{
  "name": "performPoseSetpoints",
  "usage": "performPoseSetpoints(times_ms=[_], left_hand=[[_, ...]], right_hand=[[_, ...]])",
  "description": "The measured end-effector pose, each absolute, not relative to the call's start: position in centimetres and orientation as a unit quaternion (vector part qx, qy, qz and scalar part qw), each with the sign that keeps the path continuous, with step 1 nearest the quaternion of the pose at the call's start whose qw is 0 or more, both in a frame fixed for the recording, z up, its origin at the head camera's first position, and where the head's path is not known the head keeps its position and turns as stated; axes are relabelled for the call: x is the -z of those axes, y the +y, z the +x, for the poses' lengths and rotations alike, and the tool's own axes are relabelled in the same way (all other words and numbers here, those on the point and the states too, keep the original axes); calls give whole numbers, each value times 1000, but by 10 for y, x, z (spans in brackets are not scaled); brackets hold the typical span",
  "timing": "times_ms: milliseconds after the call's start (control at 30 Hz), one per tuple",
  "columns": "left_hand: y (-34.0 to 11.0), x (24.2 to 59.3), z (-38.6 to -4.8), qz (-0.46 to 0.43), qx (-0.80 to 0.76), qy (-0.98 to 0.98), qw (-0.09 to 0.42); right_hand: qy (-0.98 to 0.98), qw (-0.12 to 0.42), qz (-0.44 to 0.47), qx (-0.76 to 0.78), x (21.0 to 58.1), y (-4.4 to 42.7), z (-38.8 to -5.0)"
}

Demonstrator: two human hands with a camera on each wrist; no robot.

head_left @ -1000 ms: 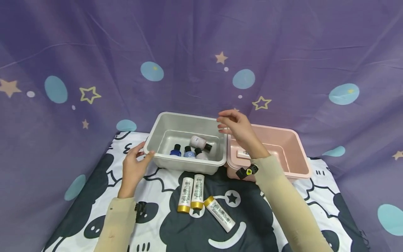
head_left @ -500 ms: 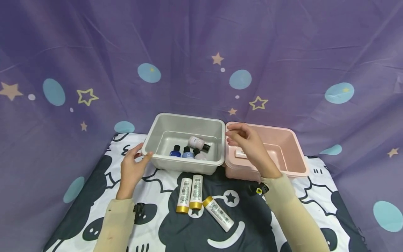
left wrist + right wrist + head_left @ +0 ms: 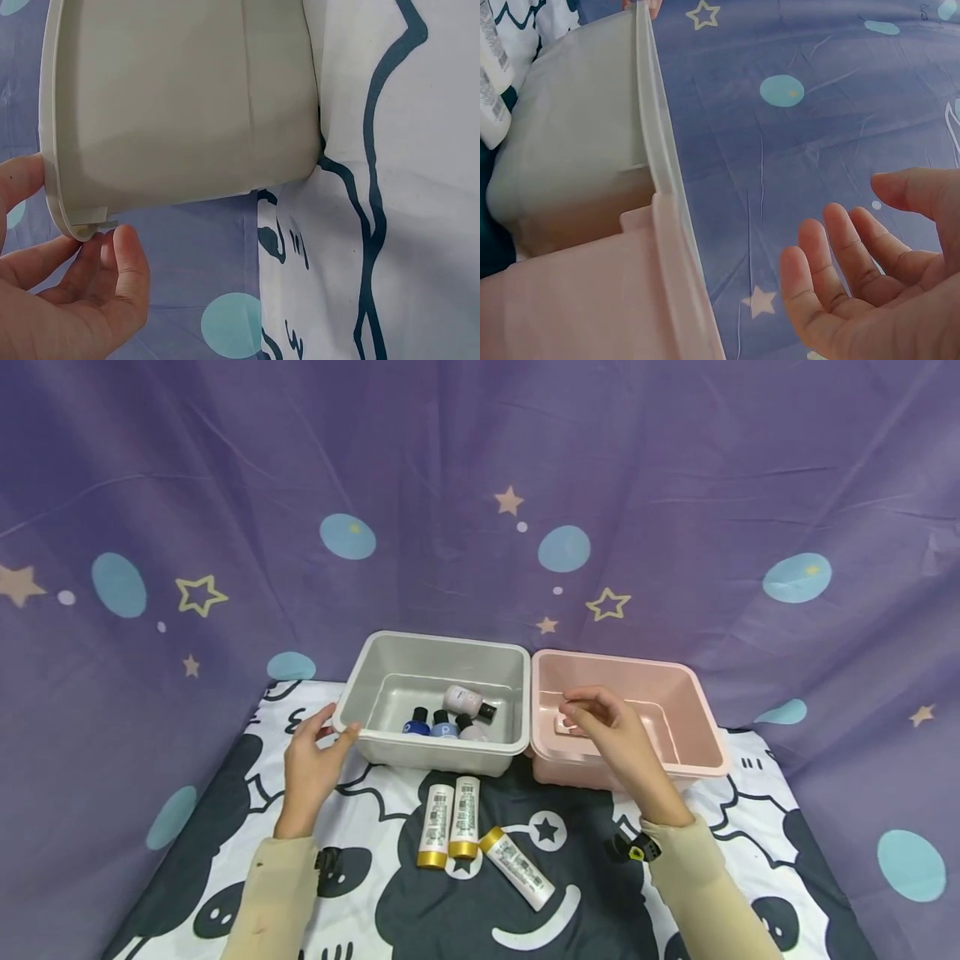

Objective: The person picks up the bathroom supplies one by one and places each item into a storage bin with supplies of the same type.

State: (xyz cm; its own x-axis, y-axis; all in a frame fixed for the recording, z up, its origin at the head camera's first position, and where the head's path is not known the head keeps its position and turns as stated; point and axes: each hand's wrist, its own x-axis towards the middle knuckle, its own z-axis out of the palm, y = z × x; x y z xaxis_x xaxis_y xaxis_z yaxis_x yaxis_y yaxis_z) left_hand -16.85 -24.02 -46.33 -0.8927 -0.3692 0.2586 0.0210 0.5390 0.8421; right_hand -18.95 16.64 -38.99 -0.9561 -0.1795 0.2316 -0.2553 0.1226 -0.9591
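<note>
At its left front corner, my left hand [image 3: 309,772] grips the rim of a pale grey plastic bin [image 3: 431,753], thumb on one side and fingers curled by the edge. Several small black-capped bottles that look like nail polish lie inside: a dark blue bottle [image 3: 416,725], a light blue bottle [image 3: 443,727] and pale pink ones, such as the pink bottle [image 3: 463,701]. My right hand [image 3: 626,747] hovers over the pink bin [image 3: 693,714], fingers loosely bent and holding nothing, as the right wrist view confirms. Below it a white item [image 3: 561,725] is mostly hidden.
Before the bins lie three white tubes with gold caps: a left tube [image 3: 437,822], a middle tube [image 3: 466,814] and a slanted tube [image 3: 519,870]. A cartoon-print cloth [image 3: 588,827] covers the table. The purple curtain [image 3: 450,460] hangs right behind the bins.
My right hand has moved right and down, from above the seam between the bins to over the pink bin. My left hand keeps its hold on the grey bin's corner.
</note>
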Motion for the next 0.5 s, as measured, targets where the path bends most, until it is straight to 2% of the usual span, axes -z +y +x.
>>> performPoseSetpoints(times_ms=[500], left_hand=[[-231, 468, -164, 116, 468, -842, 243]], right_hand=[[-740, 73, 124, -657, 418, 194, -159]])
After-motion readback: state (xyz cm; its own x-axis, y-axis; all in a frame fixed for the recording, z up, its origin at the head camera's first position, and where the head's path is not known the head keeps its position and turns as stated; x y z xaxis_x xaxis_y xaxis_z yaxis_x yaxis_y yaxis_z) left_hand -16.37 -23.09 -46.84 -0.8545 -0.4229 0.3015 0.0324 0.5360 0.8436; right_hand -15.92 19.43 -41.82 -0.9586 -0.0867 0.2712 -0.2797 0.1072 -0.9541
